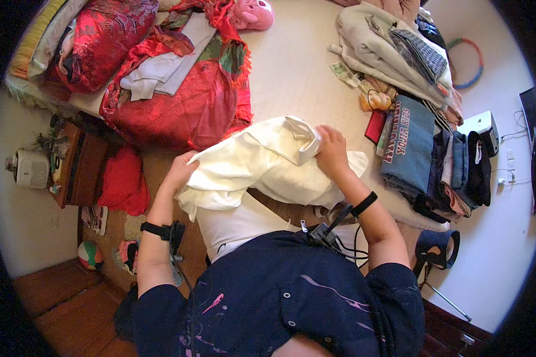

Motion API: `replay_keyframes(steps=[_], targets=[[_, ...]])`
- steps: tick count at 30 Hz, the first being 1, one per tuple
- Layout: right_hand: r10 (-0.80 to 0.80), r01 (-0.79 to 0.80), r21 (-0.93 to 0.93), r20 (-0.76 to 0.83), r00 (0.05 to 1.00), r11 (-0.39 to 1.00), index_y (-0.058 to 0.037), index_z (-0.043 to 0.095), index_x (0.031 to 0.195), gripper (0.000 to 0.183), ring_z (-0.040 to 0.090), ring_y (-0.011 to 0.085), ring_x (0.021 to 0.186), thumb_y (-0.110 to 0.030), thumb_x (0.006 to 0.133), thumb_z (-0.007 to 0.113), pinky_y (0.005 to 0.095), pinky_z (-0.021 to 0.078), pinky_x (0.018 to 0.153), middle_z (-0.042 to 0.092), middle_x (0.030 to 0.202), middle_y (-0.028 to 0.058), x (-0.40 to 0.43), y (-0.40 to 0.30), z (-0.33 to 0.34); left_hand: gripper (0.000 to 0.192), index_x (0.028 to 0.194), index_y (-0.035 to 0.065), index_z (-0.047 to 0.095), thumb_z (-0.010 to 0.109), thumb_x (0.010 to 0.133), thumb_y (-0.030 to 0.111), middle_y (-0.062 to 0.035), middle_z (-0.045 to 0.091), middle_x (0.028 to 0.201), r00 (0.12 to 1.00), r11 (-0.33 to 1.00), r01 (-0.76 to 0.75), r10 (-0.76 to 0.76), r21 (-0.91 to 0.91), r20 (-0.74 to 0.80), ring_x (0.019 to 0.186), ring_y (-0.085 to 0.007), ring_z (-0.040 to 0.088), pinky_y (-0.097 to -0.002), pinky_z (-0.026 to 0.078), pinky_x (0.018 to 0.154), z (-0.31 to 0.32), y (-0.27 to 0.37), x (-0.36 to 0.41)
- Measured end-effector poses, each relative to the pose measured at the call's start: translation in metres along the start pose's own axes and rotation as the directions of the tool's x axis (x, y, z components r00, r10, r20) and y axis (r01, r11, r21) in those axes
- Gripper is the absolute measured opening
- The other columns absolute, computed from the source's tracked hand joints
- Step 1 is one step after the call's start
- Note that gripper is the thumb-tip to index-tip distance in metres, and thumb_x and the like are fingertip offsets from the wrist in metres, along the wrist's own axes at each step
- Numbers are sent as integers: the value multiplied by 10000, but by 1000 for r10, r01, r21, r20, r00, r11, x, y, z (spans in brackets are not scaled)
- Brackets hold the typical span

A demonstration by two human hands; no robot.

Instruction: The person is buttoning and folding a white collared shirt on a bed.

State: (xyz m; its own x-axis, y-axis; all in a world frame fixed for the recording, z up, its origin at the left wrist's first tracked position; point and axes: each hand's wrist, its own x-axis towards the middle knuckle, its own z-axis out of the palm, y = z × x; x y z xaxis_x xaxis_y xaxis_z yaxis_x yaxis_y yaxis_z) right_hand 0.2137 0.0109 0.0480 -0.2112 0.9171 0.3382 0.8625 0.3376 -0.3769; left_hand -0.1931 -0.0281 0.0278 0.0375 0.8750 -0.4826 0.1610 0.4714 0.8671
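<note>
A white cloth garment point(236, 156) is stretched between my two hands, over my lap and the near edge of the bed. My left hand point(182, 172) grips its left edge, fingers pinched on the fabric. At the upper right my right hand point(332, 151) holds a folded-over rim of it, and part of the cloth hangs below and behind that hand. Which part of the garment each hand holds cannot be made out. Beyond it lies the pale bed surface point(290, 76).
Left on the bed are a red patterned cloth point(183, 111), a grey garment point(183, 58) and a pink plush toy point(252, 14). Folded clothes point(408, 143) line the right edge below a beige garment pile point(366, 40). A red cloth point(125, 183) hangs beside a wooden cabinet point(87, 165).
</note>
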Motion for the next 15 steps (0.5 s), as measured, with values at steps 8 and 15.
replay_keyframes(steps=[8,15], targets=[[-273,271,32,164,948,962,-92,494,1161,576,494,250,1084,-18,601,608,467,303,985,551,1136,84,2,-19,9,188,1017,10,602,533,850,62,-21,633,875,1000,999,24,-23,-42,10,718,-96,577,-241,470,660,0,3,1],[-132,-186,376,677,724,908,-86,515,1137,538,583,314,938,-25,610,609,380,424,875,642,944,120,22,-2,9,84,908,29,589,559,839,67,-5,606,801,998,999,42,-43,-29,-39,663,-82,540,-236,456,617,-12,10,-8]])
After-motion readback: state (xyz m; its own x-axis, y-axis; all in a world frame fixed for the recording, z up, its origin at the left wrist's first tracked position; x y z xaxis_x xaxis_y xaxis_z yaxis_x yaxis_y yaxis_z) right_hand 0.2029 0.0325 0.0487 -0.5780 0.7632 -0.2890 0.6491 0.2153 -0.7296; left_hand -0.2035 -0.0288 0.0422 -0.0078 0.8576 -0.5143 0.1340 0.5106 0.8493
